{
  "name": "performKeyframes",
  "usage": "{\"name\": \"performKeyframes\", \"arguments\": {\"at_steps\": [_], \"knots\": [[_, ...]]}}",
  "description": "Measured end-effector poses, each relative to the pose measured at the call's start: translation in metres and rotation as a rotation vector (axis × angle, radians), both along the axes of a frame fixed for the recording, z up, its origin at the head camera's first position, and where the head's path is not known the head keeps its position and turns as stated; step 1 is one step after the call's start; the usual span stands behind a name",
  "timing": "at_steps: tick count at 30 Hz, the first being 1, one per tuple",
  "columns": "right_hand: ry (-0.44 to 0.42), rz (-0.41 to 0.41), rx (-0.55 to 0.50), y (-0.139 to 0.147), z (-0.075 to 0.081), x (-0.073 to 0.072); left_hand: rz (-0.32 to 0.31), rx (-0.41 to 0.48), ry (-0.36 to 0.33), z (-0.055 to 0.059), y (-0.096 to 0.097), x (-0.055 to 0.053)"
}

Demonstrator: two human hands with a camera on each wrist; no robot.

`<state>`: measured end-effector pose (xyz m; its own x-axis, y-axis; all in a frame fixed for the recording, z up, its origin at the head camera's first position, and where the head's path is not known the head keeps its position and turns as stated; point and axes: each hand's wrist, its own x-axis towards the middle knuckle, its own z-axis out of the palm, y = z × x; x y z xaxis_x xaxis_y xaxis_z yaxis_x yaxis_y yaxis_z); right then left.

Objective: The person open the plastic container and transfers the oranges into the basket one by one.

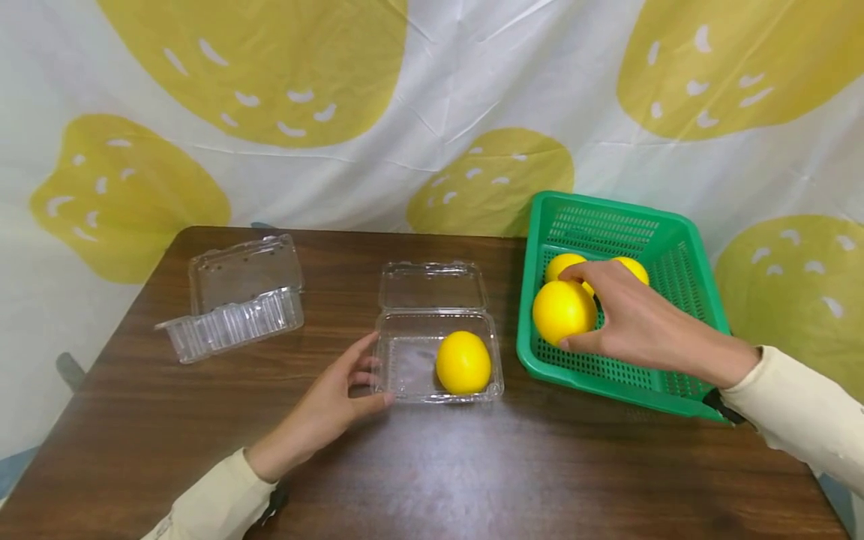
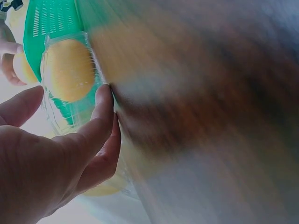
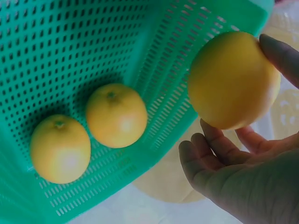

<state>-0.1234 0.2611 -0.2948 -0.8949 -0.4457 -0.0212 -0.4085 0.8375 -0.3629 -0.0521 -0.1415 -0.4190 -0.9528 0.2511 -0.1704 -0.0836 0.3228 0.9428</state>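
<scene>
My right hand (image 1: 631, 315) grips a yellow-skinned orange (image 1: 564, 312) between thumb and fingers over the left part of a green basket (image 1: 624, 397). Two more oranges lie on the basket floor, their stem ends showing in the right wrist view: one orange (image 3: 60, 149) and, beside it, another orange (image 3: 116, 115). A clear plastic clamshell box (image 1: 412, 367) stands with its lid raised at mid-table, one orange (image 1: 463, 363) in its right half. At the box's left side is my left hand (image 1: 331, 401), thumb and fingers spread and touching the wall near the front-left corner.
Another clear clamshell box (image 1: 236, 322) sits with its lid up at the table's left. All stand on a dark brown wooden table (image 1: 432, 472). Behind it hangs a white cloth (image 1: 459, 97) with big yellow fruit prints.
</scene>
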Motion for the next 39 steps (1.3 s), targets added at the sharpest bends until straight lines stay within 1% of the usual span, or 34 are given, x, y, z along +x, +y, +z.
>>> {"name": "performKeyframes", "arguments": {"at_steps": [6, 9, 17, 29, 34, 39], "knots": [[-0.020, 0.006, 0.061, 0.002, -0.005, -0.007, 0.004, -0.001, -0.001, 0.000, 0.000, 0.001], [-0.025, 0.011, 0.067, 0.003, -0.008, -0.010, 0.006, -0.001, -0.002, 0.001, 0.000, 0.001], [-0.017, 0.057, 0.090, 0.006, -0.020, -0.017, 0.001, 0.001, 0.001, 0.001, 0.000, 0.002], [-0.016, 0.100, 0.115, 0.008, -0.040, -0.024, 0.002, -0.010, 0.004, 0.000, 0.000, 0.001], [-0.012, 0.123, 0.126, 0.010, -0.048, -0.026, 0.000, 0.002, 0.008, -0.001, -0.001, 0.001], [-0.015, 0.153, 0.153, 0.010, -0.051, -0.028, -0.004, 0.006, 0.012, -0.001, -0.001, 0.001]]}}
